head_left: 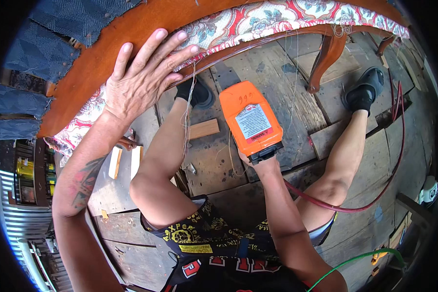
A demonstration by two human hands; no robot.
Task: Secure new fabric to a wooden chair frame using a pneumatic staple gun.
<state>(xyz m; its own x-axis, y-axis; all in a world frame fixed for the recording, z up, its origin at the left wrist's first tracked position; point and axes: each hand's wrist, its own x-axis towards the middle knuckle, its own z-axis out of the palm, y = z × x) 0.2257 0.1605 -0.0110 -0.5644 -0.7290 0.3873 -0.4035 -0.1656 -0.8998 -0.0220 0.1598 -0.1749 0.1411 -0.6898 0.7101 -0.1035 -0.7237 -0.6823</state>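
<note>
My left hand (136, 82) lies spread on the curved wooden rail (93, 68) of an upholstered piece, fingertips reaching onto the floral fabric strip (250, 22) along its edge. Loose threads dangle from the fabric's lower edge beside my fingers. My right hand (259, 164) grips an orange pneumatic tool (248, 102) with a warning label and a black rear end, held between my legs below the fabric edge. Most of those fingers are hidden under the tool. A red hose (350, 209) runs from near my right hand over my leg.
Curved wooden legs (326, 63) stand under the piece's right side. Torn blue fabric (41, 44) is at upper left, above a dark shelf (19, 173) with cans. Wood offcuts (204, 128) lie on worn floorboards (214, 170). A green hose (365, 254) crosses the lower right.
</note>
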